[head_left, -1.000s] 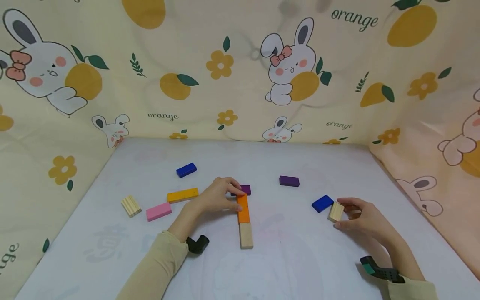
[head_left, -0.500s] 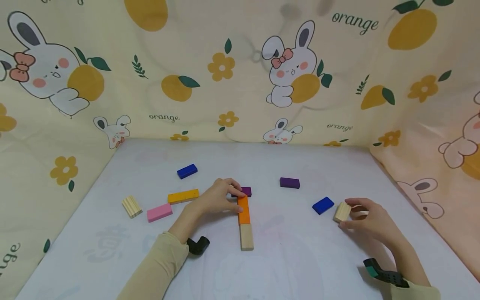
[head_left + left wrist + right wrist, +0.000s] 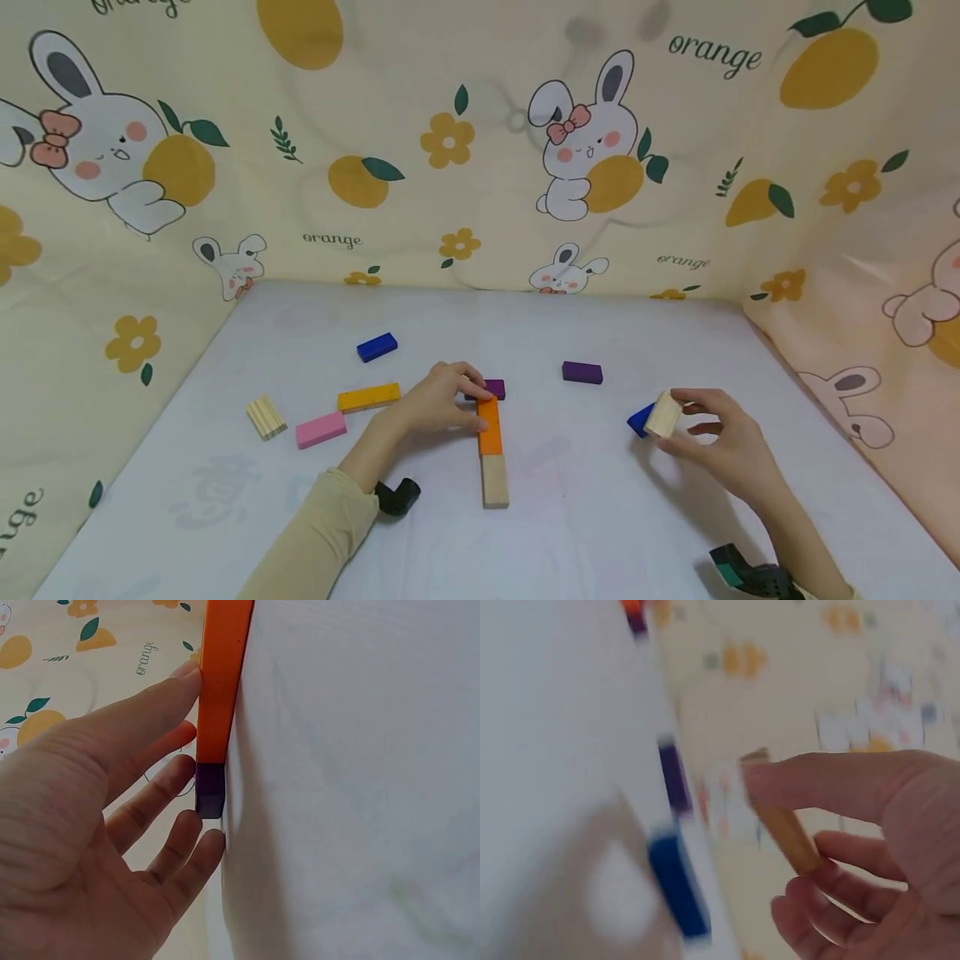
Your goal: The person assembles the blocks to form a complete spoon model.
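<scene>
My left hand [image 3: 431,406] rests beside an orange block [image 3: 490,427], its thumb and forefinger touching it. A purple block [image 3: 495,389] lies crosswise at the orange block's far end, and a plain wooden block [image 3: 495,482] meets the near end. In the left wrist view, the fingers of the left hand [image 3: 112,810] are loosely bent beside the orange [image 3: 222,682] and purple [image 3: 210,789] blocks. My right hand [image 3: 727,437] pinches another wooden block [image 3: 663,415] between thumb and fingers, raised off the table and partly covering a blue block [image 3: 639,420].
Left of the left hand lie a yellow block [image 3: 369,397], a pink block [image 3: 321,430] and a ridged wooden piece [image 3: 266,417]. Farther back are a blue block [image 3: 377,347] and a purple block [image 3: 582,372]. Printed cloth [image 3: 495,192] stands behind the white table [image 3: 585,533].
My right hand drew the wooden block right, away from the blue one, then lifted it back leftward, in front of the blue block. The left hand has stayed by the orange block.
</scene>
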The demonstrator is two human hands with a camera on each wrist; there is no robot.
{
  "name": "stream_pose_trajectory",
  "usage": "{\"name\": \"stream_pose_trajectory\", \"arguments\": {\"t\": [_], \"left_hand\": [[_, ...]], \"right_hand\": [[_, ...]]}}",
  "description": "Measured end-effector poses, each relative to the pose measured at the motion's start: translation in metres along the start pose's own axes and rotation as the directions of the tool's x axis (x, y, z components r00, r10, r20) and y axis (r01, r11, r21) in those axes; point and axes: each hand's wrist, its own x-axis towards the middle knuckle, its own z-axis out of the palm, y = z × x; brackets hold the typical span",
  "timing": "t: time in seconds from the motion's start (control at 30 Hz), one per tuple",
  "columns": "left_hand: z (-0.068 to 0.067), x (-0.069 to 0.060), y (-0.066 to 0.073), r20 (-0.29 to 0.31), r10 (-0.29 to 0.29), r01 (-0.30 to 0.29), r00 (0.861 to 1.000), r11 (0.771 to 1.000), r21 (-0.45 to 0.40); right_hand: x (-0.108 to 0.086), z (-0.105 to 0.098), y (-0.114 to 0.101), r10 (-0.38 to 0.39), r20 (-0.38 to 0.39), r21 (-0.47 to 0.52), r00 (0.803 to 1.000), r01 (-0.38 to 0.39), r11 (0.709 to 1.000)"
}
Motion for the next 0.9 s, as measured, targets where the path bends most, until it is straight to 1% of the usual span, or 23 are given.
{"name": "stream_pose_trajectory", "arguments": {"t": [0.07,0.13,0.17,0.23,0.33,0.43,0.5,0.57,0.7,0.73,0.8,0.9], "left_hand": [[0.0,0.0,0.0,-0.001,0.006,-0.006,1.0,1.0,0.001],[0.001,0.0,0.0,-0.003,0.007,-0.007,1.0,1.0,0.001],[0.001,-0.001,0.0,-0.004,0.007,-0.007,1.0,1.0,0.001],[0.001,-0.001,0.0,-0.002,0.008,-0.008,1.0,1.0,0.004],[0.002,0.001,0.0,0.005,0.014,-0.014,1.0,1.0,0.014],[0.002,0.003,0.0,0.008,0.028,-0.028,1.0,0.999,0.018],[0.002,0.004,0.001,0.006,0.035,-0.035,0.999,0.999,0.013],[0.002,0.004,0.0,0.003,0.035,-0.035,0.999,0.999,0.015],[0.002,0.003,-0.001,0.002,0.028,-0.028,1.0,0.999,0.015],[0.003,0.003,-0.002,0.002,0.027,-0.027,1.0,1.0,0.015],[0.003,0.003,-0.003,-0.001,0.028,-0.028,1.0,1.0,0.011],[0.002,0.002,-0.004,-0.005,0.031,-0.031,1.0,0.999,0.011]], "right_hand": [[-0.001,0.01,-0.015,-0.042,0.011,0.069,0.999,0.041,0.997],[-0.002,0.02,-0.03,-0.06,0.055,0.17,0.997,0.049,0.984],[-0.003,0.025,-0.037,-0.061,0.084,0.224,0.995,0.041,0.974],[-0.006,0.034,-0.05,-0.06,0.151,0.296,0.987,0.013,0.955],[-0.014,0.044,-0.065,-0.056,0.242,0.342,0.969,-0.031,0.939],[-0.02,0.051,-0.075,-0.018,0.32,0.353,0.947,-0.102,0.93],[-0.023,0.055,-0.081,0.013,0.372,0.369,0.928,-0.161,0.915],[-0.025,0.061,-0.086,0.067,0.431,0.367,0.9,-0.243,0.898],[-0.027,0.076,-0.096,0.144,0.547,0.339,0.825,-0.375,0.863],[-0.027,0.079,-0.098,0.145,0.569,0.337,0.809,-0.391,0.856],[-0.029,0.086,-0.1,0.131,0.603,0.339,0.787,-0.401,0.851],[-0.032,0.095,-0.102,0.111,0.626,0.332,0.772,-0.392,0.858]]}}
